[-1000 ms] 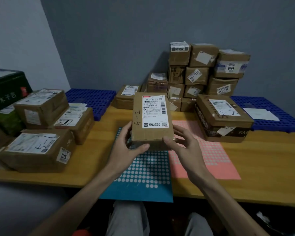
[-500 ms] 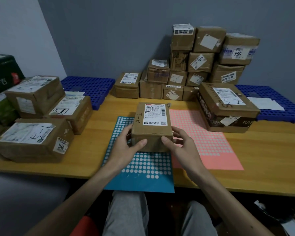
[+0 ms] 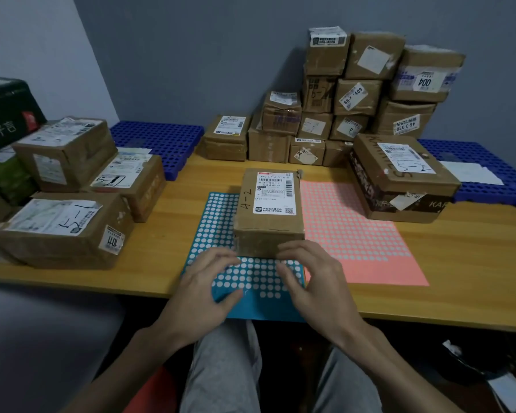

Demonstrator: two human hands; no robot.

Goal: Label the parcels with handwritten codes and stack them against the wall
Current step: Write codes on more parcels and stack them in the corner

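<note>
Cardboard-brown and taped, the parcel [image 3: 268, 216] sits directly ahead of both hands, centred between them. It rests mostly on the blue dotted sheet [image 3: 251, 281], with its right side over the pink sheet [image 3: 355, 239] on the table [image 3: 459, 278]. Its long axis runs straight away from the person, short end facing the fingers, and "4-2" is handwritten on its top beside the printed label.

The left hand [image 3: 206, 287] and right hand [image 3: 316, 281] both hover at that near end with fingers loosely curled, grasping nothing. The right fingertips overlap the near face, but blur hides whether they touch it.

Neither hand is clearly nearer, so a two-handed lift by the long sides looks natural. The stack [image 3: 355, 99] against the wall lies beyond the parcel, ahead and somewhat to the right of the hands. The carry would probably run forward along the parcel's own axis and then to the right.
</note>
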